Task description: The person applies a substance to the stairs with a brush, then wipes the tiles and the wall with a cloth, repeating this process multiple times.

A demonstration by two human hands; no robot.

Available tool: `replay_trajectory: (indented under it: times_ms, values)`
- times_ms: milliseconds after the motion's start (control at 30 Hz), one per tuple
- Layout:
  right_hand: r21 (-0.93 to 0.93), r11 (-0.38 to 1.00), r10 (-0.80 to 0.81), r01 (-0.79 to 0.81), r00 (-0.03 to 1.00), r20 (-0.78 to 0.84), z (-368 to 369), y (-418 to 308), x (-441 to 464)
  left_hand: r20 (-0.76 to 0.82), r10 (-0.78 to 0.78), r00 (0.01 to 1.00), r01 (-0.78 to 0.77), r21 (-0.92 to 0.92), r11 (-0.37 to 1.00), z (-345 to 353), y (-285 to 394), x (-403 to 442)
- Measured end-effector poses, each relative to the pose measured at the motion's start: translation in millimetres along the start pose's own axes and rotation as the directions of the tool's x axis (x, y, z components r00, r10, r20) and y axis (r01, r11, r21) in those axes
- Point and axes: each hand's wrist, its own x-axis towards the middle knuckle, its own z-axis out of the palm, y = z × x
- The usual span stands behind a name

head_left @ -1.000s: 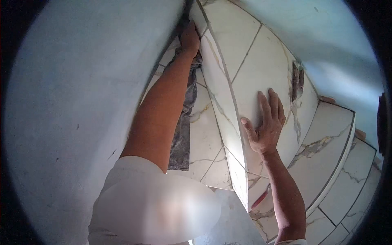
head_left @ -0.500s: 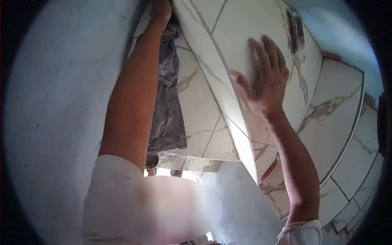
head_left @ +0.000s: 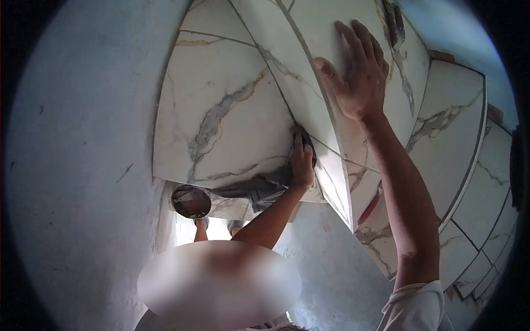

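Cloth [head_left: 268, 194] is dark grey, tiles [head_left: 243, 140] grey-veined white.

Blurred pale oval [head_left: 220, 284] covers lower middle, hiding upper end of left forearm [head_left: 268, 220] and most of person's legs [head_left: 200, 234]. Left hand [head_left: 302, 165]: palm hidden. Dark cloth [head_left: 268, 190] partly behind that hand and forearm. Right hand [head_left: 361, 91]: palm hidden against tile. Right sleeve [head_left: 415, 309] cut by bottom edge. Round vessel [head_left: 178, 194]: contents too dark to tell. Red strip [head_left: 369, 208]: too small to identify. Dark object [head_left: 517, 171] at far right lost in lens rim.
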Motion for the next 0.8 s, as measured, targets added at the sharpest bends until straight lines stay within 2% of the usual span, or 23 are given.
replay_trajectory:
  times_ms: [33,67,133,200,233,267,300,333,367,433,467,500,533,633,800]
  values:
    - [0.006,1.0,-0.004,0.004,1.0,-0.01,0,0,1,0.005,-0.065,0.998,0.066,-0.039,0.997,-1,2,-5]
    - [-0.001,1.0,-0.014,0.014,1.0,-0.01,2,2,2,0.004,-0.061,0.998,0.062,-0.051,0.997,2,2,3]
    - [0.064,0.998,-0.023,0.025,0.999,-0.035,5,5,0,-0.155,0.293,0.944,-0.284,0.079,0.956,12,20,35]
    - [0.033,0.998,-0.047,0.049,0.998,-0.052,5,5,0,-0.268,0.326,0.907,-0.347,-0.034,0.937,15,66,80]
    - [0.006,0.998,-0.067,0.067,0.996,-0.066,3,3,-1,-0.028,0.234,0.972,-0.236,-0.158,0.959,-15,80,104]
    - [0.006,0.998,-0.063,0.063,0.996,-0.059,-3,0,2,0.227,0.158,0.961,-0.099,-0.251,0.963,-40,88,122]
    - [-0.001,1.0,-0.017,0.018,1.0,0.022,-12,-3,6,0.236,0.149,0.96,-0.09,-0.246,0.965,-36,90,128]
    - [-0.007,1.0,0.03,-0.03,0.993,0.117,-16,-6,3,0.132,0.099,0.986,-0.056,-0.295,0.954,-33,86,126]
    - [-0.005,0.999,0.038,-0.038,0.991,0.126,-16,-6,-2,0.028,0.051,0.998,-0.038,-0.345,0.938,-29,86,123]
    - [-0.02,0.999,0.04,-0.038,0.991,0.128,-15,-5,2,0.026,-0.05,0.998,0.056,-0.473,0.88,-25,41,88]
    - [-0.019,0.999,0.037,-0.035,0.992,0.124,-16,-5,3,0.019,-0.135,0.991,0.128,-0.466,0.876,-12,44,56]
    - [-0.017,0.999,0.042,-0.04,0.99,0.133,-16,-6,2,-0.004,0.002,1.0,-0.002,-0.12,0.993,-14,0,27]
    - [-0.016,0.999,0.045,-0.044,0.989,0.141,-16,-5,2,0.024,0.139,0.99,-0.141,0.239,0.961,-19,-46,12]
    - [0.015,0.999,0.033,-0.035,0.992,0.119,-12,-3,2,-0.004,-0.003,1.0,0.003,0.029,1.0,-3,-27,6]
    - [0.035,0.999,0.004,-0.007,0.996,0.088,-10,0,0,-0.067,0.077,0.995,-0.082,-0.068,0.994,2,3,47]
